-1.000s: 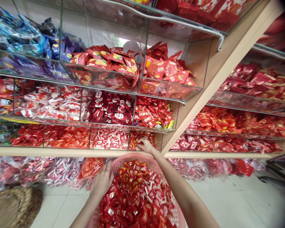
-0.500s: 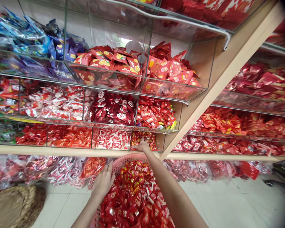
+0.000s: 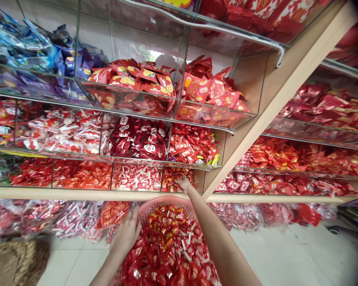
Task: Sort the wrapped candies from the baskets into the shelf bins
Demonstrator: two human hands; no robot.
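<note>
A pink perforated plastic basket [image 3: 147, 206] stands below the shelf, filled with red-wrapped candies [image 3: 167, 254], some with yellow or white marks. My left hand [image 3: 125, 234] grips its left rim, fingers along the outside. My right hand [image 3: 184, 184] reaches across the basket into the lowest right compartment, which holds small red and gold wrapped candies [image 3: 169, 178]. Its fingers look stretched out and touch the candies near the compartment's front; the tips are small in view, and I see no candy held in them.
Clear dividers split the shelves into compartments of packets, including maroon packets [image 3: 140, 139] and white-and-red candies [image 3: 139, 176]. A slanting wooden post [image 3: 274, 103] rises at the right. Bagged candies [image 3: 77, 218] lie under the ledge [image 3: 77, 194]. A woven basket [image 3: 18, 262] sits at lower left.
My right hand has shifted slightly right and away from the front edge of the compartment. My left hand stays on the basket rim. The whole view has shifted a little.
</note>
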